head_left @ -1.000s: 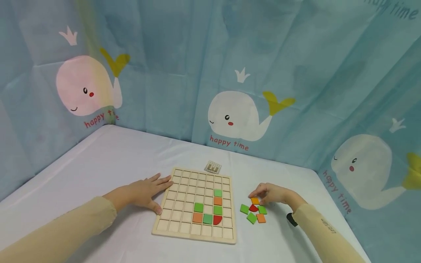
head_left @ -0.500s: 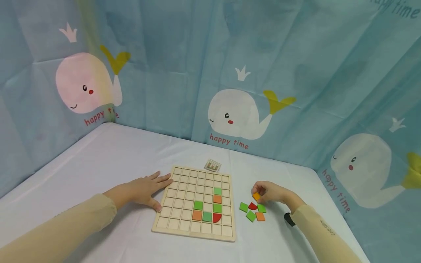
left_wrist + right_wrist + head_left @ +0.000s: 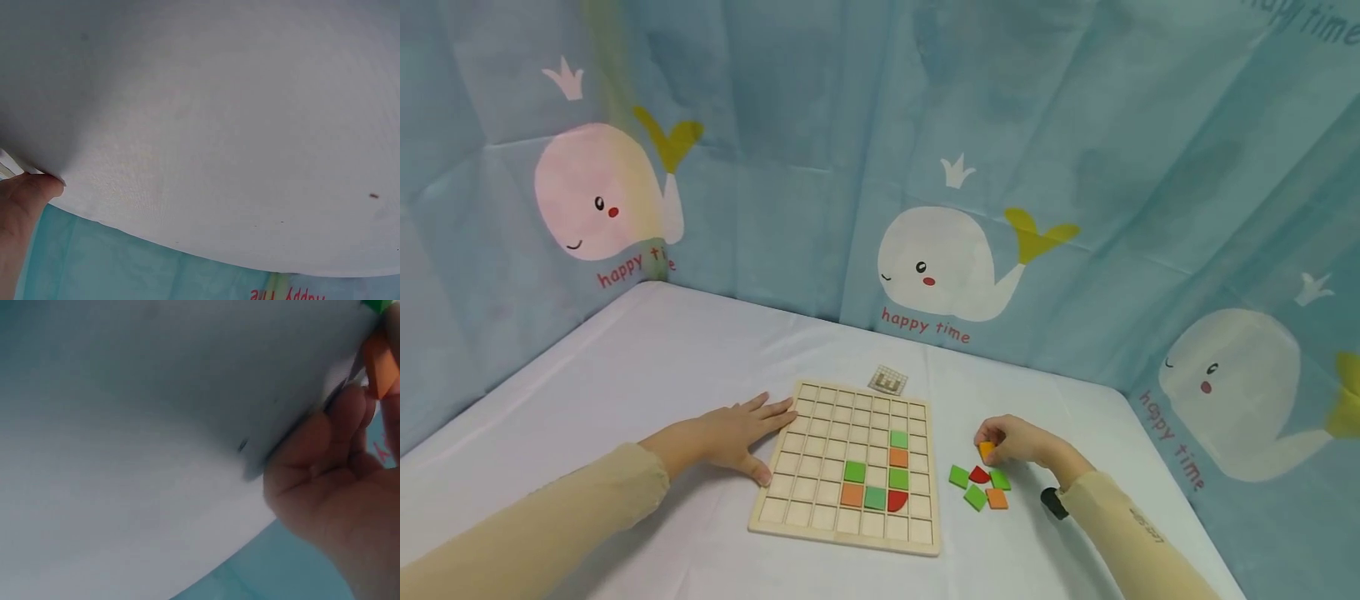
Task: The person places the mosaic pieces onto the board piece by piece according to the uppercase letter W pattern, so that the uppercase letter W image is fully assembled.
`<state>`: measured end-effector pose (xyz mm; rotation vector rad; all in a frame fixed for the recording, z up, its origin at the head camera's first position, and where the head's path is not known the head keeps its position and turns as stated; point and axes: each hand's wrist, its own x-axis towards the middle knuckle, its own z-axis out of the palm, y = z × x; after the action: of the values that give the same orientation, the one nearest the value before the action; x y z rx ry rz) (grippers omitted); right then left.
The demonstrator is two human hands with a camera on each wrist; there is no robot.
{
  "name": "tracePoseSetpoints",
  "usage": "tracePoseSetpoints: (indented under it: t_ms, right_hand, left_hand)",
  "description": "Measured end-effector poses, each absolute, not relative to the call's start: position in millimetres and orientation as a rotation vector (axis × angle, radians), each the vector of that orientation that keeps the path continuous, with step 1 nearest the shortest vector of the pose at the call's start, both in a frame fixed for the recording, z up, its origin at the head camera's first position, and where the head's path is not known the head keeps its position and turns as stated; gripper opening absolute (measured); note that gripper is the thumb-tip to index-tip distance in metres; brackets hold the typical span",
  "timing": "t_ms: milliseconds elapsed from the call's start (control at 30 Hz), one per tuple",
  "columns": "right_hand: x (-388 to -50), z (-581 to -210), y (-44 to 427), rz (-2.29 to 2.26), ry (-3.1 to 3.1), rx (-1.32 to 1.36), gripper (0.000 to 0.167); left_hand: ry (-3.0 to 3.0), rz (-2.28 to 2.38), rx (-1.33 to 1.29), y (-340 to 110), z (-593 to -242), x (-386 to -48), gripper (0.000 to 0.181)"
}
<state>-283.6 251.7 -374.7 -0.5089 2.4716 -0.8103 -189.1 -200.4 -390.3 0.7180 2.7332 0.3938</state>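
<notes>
My right hand (image 3: 1018, 439) pinches an orange square tile (image 3: 987, 451) between thumb and fingers, just above the loose tiles; the right wrist view shows the same orange tile (image 3: 380, 364) held at the fingertips. My left hand (image 3: 733, 435) rests with spread fingers against the left edge of a wooden grid board (image 3: 805, 492). In the board's cells lie several green and orange squares, such as a green tile (image 3: 854, 472), and a red quarter-round tile (image 3: 897, 501). In the left wrist view only part of the left hand (image 3: 28, 200) shows.
Right of the board lie loose tiles: several green squares (image 3: 975, 497), a red rounded piece (image 3: 979, 474) and an orange square (image 3: 997, 498). A small pattern card (image 3: 888, 380) lies behind the board. A black object (image 3: 1054, 503) sits by the right sleeve. Whale-print curtains (image 3: 790, 167) enclose the white table.
My right hand has lifted the orange tile off the table and tilted it, moving slightly away from the loose tiles. The left hand has stayed at the board's edge.
</notes>
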Motion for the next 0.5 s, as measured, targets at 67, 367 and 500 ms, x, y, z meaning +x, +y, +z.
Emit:
tracePoseSetpoints:
  t_ms: [67,367,500]
  right_hand:
    - [-282,-377,250,-0.834,2.497,-0.456,0.01]
    - [-274,-376,243,-0.921,2.611,-0.181,0.01]
    - [-270,-370,241,-1.055,2.556,-0.168,0.022]
  left_hand:
    - [2.731,0.392,0.725,-200,-391,-188,0.104]
    - [2.739,0.382,0.748,-200,-392,-188,0.104]
    - [2.739,0.378,0.746,-200,-392,-190,0.104]
